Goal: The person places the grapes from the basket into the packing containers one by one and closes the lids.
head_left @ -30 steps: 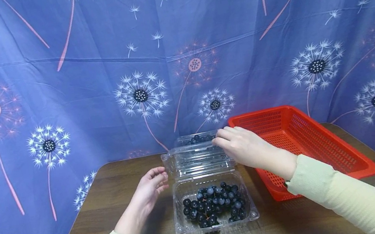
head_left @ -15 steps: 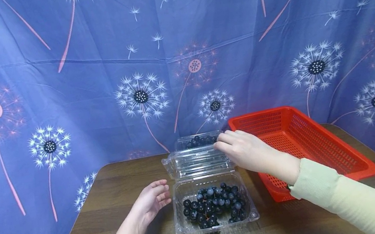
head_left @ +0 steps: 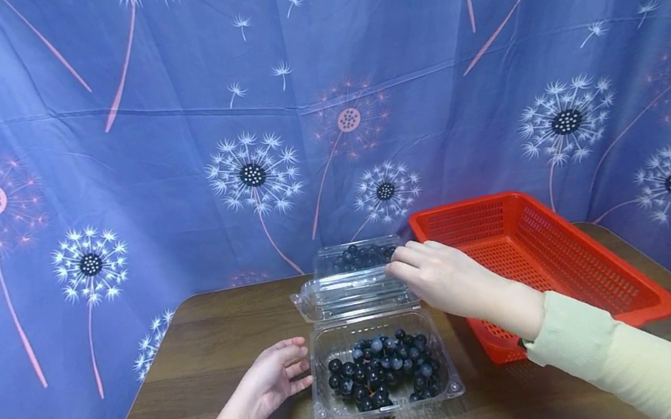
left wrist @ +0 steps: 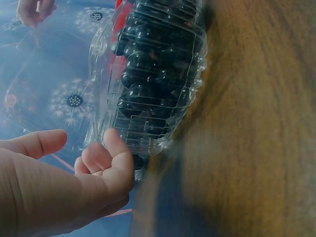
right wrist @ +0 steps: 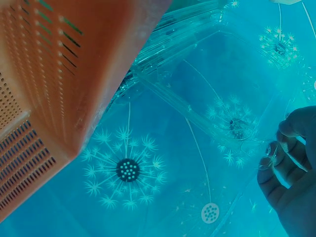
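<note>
A clear plastic clamshell box (head_left: 320, 392) stands on the table with its lid (head_left: 351, 295) raised behind it. Dark grapes (head_left: 374, 371) lie inside the base. My right hand (head_left: 438, 277) pinches the lid's right corner between thumb and fingers; in the right wrist view this hand (right wrist: 294, 168) has the clear corner at its fingertips. Beside the box's left wall is my left hand (head_left: 274, 377), fingers relaxed and slightly bent, holding nothing. In the left wrist view, its fingertips overlap the box's near end, and grapes (left wrist: 153, 74) show through the ribbed wall.
Behind the lid sits another clear box (head_left: 326, 262) with dark grapes in it. A red slotted plastic basket (head_left: 559, 252) stands to the right, partly behind my right forearm. A blue cloth (head_left: 164, 157) with dandelion prints hangs behind the wooden table (head_left: 208, 329).
My left hand has moved down along the box's left side, toward me. My right hand has come slightly lower with the lid corner, and more of the rear box shows above the lid.
</note>
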`<state>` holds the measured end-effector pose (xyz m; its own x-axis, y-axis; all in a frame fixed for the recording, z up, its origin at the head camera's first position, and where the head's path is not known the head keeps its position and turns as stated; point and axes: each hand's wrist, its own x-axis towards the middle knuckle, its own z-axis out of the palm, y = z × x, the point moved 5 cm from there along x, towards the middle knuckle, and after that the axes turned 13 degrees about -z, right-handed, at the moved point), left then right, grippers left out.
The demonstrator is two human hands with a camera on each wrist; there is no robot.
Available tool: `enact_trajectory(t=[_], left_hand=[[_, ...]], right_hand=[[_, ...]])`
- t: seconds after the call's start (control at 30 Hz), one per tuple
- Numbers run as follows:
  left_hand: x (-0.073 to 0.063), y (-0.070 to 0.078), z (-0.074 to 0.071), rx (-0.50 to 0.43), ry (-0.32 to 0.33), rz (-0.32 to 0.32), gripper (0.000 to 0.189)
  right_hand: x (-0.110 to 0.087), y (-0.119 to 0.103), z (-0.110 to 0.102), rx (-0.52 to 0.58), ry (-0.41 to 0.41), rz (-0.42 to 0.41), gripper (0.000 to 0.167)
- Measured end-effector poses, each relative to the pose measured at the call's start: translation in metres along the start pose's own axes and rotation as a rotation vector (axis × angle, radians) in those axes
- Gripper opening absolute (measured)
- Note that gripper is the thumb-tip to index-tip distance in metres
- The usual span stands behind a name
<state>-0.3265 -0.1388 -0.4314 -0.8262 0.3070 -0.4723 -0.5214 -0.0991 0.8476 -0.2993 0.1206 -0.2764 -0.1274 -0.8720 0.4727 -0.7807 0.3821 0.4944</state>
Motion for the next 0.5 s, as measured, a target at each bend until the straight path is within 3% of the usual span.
enact_trajectory(t=[0.5], left_hand=[[-0.003, -0.014, 0.002, 0.022, -0.05, -0.039, 0.02]], right_hand=[[-0.008, -0.01, -0.003, 0.016, 0.022, -0.013, 0.028]])
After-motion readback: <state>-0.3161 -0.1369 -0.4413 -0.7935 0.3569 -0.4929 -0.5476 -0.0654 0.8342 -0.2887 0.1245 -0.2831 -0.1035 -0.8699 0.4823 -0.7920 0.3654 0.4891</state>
